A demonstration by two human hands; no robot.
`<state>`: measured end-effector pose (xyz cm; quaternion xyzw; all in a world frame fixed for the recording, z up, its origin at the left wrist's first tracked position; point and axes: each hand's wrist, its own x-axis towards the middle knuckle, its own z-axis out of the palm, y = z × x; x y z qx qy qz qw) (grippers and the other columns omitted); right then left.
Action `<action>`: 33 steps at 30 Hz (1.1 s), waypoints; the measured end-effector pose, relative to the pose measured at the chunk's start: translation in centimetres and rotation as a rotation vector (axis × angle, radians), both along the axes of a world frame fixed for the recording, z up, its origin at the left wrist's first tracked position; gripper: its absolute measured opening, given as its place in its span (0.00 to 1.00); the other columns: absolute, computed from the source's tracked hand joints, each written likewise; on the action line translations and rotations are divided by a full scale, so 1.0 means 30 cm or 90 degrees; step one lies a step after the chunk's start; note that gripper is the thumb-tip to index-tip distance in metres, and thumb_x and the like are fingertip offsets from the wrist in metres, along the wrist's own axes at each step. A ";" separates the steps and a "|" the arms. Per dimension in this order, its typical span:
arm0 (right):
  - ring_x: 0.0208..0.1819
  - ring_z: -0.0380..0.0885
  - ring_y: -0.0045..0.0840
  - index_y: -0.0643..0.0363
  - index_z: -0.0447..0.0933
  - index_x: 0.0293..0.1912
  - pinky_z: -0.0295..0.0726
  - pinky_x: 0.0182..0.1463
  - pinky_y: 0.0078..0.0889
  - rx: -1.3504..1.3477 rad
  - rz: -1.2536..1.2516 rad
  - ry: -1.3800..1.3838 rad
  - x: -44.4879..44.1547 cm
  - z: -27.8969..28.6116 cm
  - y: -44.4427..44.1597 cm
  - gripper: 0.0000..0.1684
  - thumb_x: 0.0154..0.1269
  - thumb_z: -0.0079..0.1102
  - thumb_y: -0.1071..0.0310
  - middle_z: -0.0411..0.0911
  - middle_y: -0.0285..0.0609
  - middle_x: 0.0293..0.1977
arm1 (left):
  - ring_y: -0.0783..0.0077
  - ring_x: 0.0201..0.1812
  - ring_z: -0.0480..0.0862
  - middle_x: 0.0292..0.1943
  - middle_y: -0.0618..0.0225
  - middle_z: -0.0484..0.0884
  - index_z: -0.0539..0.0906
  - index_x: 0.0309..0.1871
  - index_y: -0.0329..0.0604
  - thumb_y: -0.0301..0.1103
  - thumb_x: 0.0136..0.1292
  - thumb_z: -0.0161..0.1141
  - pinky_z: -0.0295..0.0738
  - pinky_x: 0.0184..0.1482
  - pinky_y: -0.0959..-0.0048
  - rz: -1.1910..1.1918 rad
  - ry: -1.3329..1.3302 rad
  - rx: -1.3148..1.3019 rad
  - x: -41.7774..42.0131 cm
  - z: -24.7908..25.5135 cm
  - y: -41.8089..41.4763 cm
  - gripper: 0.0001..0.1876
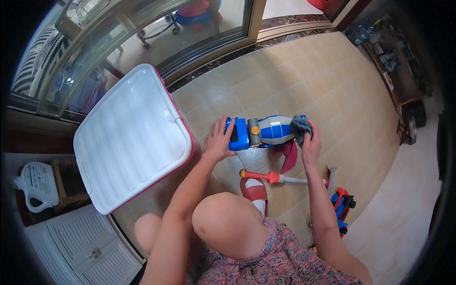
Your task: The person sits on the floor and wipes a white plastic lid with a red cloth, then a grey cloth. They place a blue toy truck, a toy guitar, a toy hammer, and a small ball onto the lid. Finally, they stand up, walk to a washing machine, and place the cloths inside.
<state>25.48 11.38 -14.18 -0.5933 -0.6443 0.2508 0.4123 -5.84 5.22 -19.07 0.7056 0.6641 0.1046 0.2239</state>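
A blue and grey toy cement mixer truck [276,128] is in front of me, its blue cab to the left and its drum to the right. My left hand [219,140] grips the cab end, fingers over the top and thumb at the near side. In my right hand [311,143] is a dark grey-blue cloth [301,129], held against the rear end of the drum. Below the truck lies a red toy stick with a yellow tip and a pale shaft [272,177]. A dark red piece [290,156], perhaps another slipper, shows just under the drum.
A large storage box with a white lid [131,139] stands at the left. Red and blue toys [342,210] lie right of my arm. A sliding glass door [199,42] runs behind, a shelf [388,71] stands far right, and a white jug [37,185] far left.
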 end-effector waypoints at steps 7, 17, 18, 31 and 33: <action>0.71 0.62 0.38 0.46 0.72 0.62 0.53 0.74 0.53 0.121 0.245 -0.405 -0.239 -0.163 -0.015 0.35 0.51 0.63 0.73 0.70 0.37 0.64 | 0.46 0.75 0.55 0.73 0.52 0.57 0.51 0.77 0.49 0.44 0.32 0.82 0.73 0.58 0.39 -0.038 0.122 -0.031 0.070 0.023 0.094 0.67; 0.62 0.72 0.43 0.51 0.75 0.58 0.71 0.64 0.39 -0.134 -0.113 -0.207 0.212 -0.412 -0.230 0.27 0.58 0.51 0.78 0.74 0.46 0.60 | 0.46 0.72 0.60 0.68 0.50 0.62 0.54 0.77 0.62 0.39 0.32 0.80 0.76 0.55 0.43 -0.054 0.047 -0.006 0.182 0.021 0.117 0.64; 0.61 0.73 0.45 0.52 0.74 0.59 0.71 0.64 0.39 -0.231 -0.136 -0.152 0.296 -0.447 -0.313 0.29 0.57 0.47 0.80 0.75 0.49 0.57 | 0.45 0.71 0.61 0.68 0.50 0.62 0.54 0.77 0.62 0.39 0.32 0.80 0.76 0.55 0.44 -0.059 0.042 -0.007 0.185 0.029 0.114 0.63; 0.58 0.75 0.46 0.60 0.74 0.59 0.72 0.62 0.41 -0.381 -0.056 -0.116 0.648 -0.456 -0.975 0.27 0.59 0.45 0.78 0.77 0.55 0.55 | 0.34 0.64 0.68 0.65 0.35 0.63 0.62 0.72 0.60 0.49 0.37 0.77 0.72 0.62 0.50 -0.130 -0.137 0.024 0.252 0.491 0.189 0.54; 0.56 0.75 0.51 0.58 0.74 0.57 0.72 0.60 0.45 -0.367 -0.008 -0.212 0.563 -0.309 -0.877 0.24 0.60 0.46 0.76 0.77 0.57 0.53 | 0.39 0.65 0.69 0.64 0.39 0.66 0.64 0.71 0.62 0.48 0.37 0.77 0.75 0.59 0.51 -0.112 -0.066 0.061 0.227 0.519 0.158 0.52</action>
